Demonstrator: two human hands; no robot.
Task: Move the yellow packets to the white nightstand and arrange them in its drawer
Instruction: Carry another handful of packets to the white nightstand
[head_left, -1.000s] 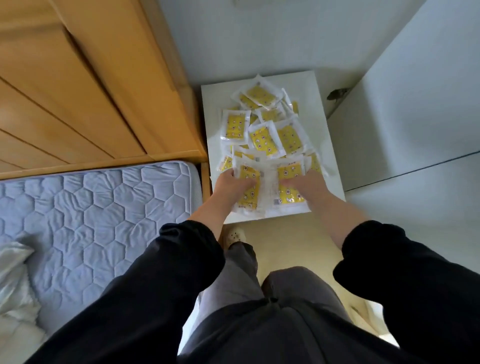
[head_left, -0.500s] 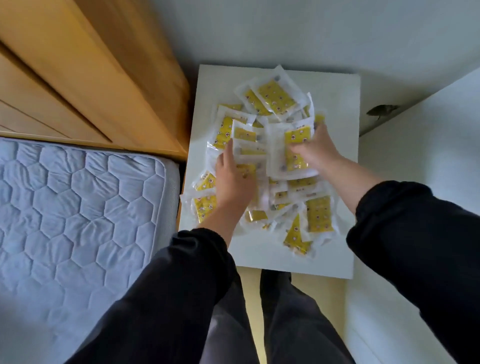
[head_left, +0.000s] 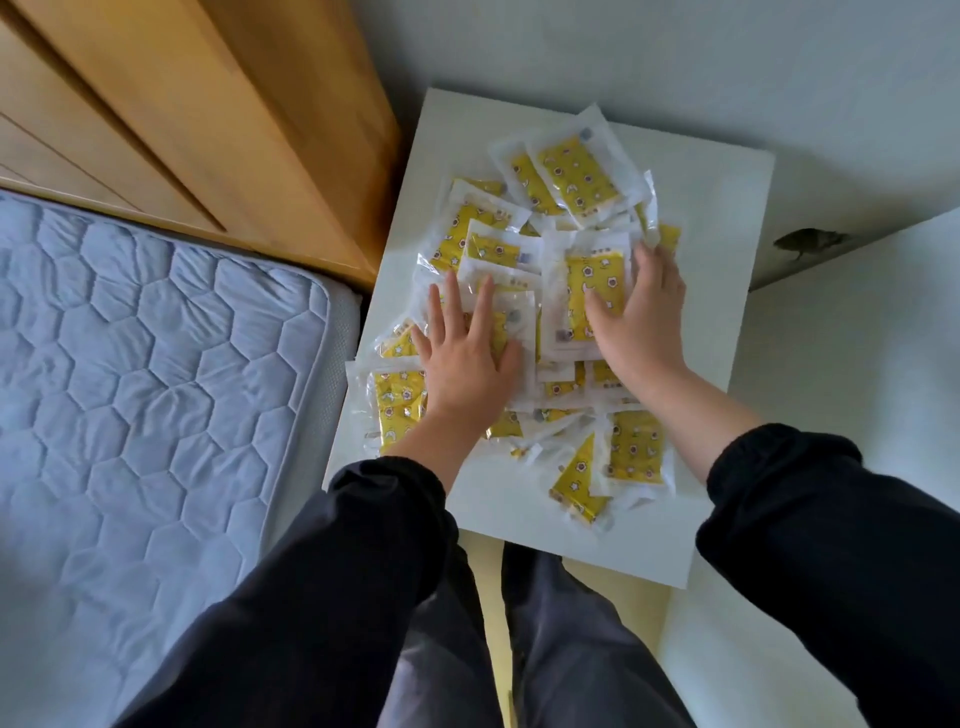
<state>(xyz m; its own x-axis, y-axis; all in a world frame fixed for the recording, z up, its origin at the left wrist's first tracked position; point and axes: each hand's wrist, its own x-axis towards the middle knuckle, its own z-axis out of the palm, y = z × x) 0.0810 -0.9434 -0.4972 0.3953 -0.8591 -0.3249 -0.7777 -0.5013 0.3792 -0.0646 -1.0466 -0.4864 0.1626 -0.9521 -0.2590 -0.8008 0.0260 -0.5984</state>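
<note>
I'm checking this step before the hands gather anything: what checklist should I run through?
1. Yellow packets on the white nightstand top: ok.
2. Packets stacked neatly: not ok, a loose overlapping heap.
3. Left hand on the heap: ok, flat, fingers straight.
4. Right hand on the heap: ok, flat.
5. Grip on any packet: not ok, neither hand curls round one.
6. Drawer open: cannot tell, out of view.

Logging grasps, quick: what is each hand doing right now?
Left hand: open, flat on the packets.
Right hand: open, fingers spread over the packets.
</note>
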